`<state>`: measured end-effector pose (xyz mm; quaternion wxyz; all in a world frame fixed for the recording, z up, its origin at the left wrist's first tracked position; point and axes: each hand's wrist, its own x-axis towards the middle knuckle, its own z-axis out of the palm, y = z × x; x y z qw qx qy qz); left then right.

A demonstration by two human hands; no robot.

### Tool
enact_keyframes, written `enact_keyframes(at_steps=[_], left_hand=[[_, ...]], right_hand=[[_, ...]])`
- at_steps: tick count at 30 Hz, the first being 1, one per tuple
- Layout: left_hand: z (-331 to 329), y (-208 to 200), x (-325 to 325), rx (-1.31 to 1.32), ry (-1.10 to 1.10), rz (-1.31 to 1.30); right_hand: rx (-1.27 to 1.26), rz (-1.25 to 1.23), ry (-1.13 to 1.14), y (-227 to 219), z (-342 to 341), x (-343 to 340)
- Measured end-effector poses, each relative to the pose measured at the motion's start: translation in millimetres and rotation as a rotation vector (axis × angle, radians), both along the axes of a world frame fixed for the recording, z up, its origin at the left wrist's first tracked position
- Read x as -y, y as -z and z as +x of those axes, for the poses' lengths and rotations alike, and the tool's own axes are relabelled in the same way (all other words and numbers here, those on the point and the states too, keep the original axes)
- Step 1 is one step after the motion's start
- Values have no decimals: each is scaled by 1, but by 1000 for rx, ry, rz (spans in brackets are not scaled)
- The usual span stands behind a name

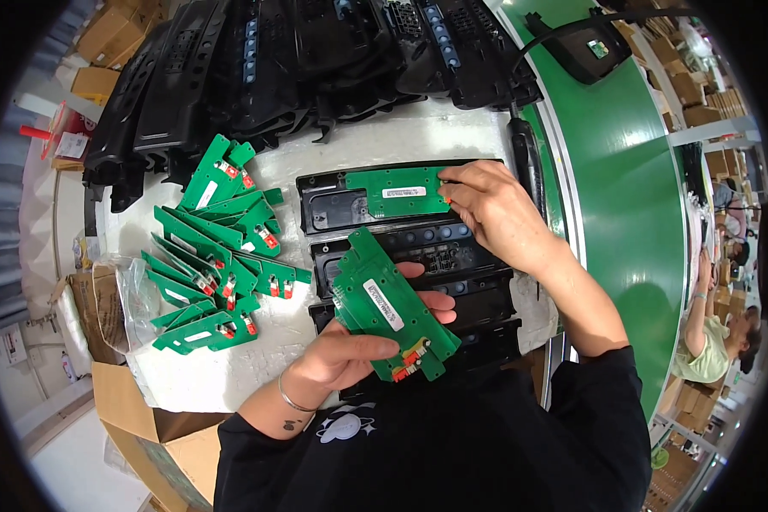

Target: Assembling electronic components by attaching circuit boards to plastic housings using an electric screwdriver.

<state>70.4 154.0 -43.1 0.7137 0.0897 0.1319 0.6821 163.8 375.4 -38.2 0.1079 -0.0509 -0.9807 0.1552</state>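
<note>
On a white-topped table (282,149), in a long black plastic housing (328,209), a flat green circuit board (388,205), end-pinched by right-hand fingers (468,176), perhaps liable to flex under lopsided pressure, and another green circuit board (410,303) clasped by left-hand fingers (436,300).

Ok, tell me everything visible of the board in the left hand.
The green circuit board has stepped edges, small holes, a white label and red connectors near its lower end. The left hand holds it slantwise, label up, over black housings, thumb on its face, fingers behind.
</note>
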Motion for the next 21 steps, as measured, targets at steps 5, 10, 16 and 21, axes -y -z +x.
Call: enact_keyframes(at_steps=[5,10,16,21], left_hand=[[1,-1,1,-3,-9,-41],[0,-4,1,-57,-51,-91],[0,-3,0,-40,-59,-57],[0,-4,-2,-39,-58,-75]], right_hand=[[-16,22,6,1,1,1],[-23,32,13,0,0,3],[-34,35,17,1,0,3],[-16,52,16,0,0,0]])
